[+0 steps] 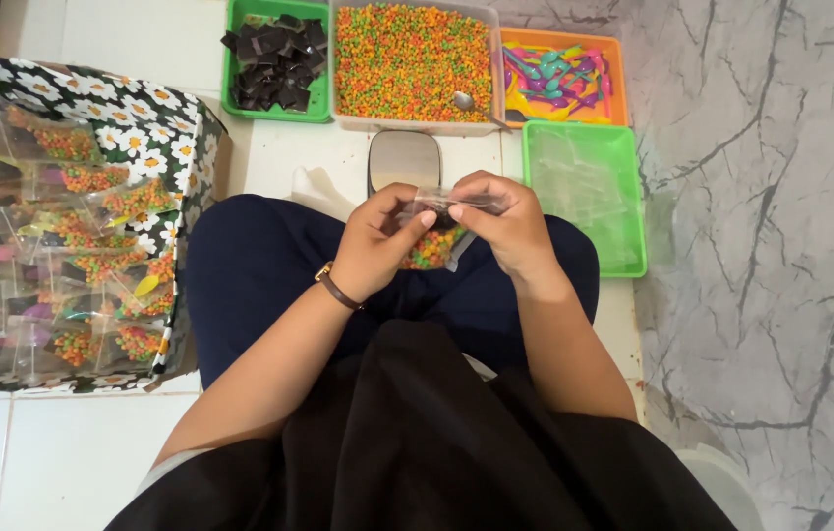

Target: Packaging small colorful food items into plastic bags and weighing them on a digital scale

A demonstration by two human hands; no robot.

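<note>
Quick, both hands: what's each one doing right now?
Left hand: closed, pinching the top of the small clear bag of coloured candy.
Right hand: closed on the same bag's top edge.

A floor of plain white square tiles (pixel 73 462) is seen on the left; grey-veined white marble flooring (pixel 771 246) is laid on the right, evenly lit.
</note>
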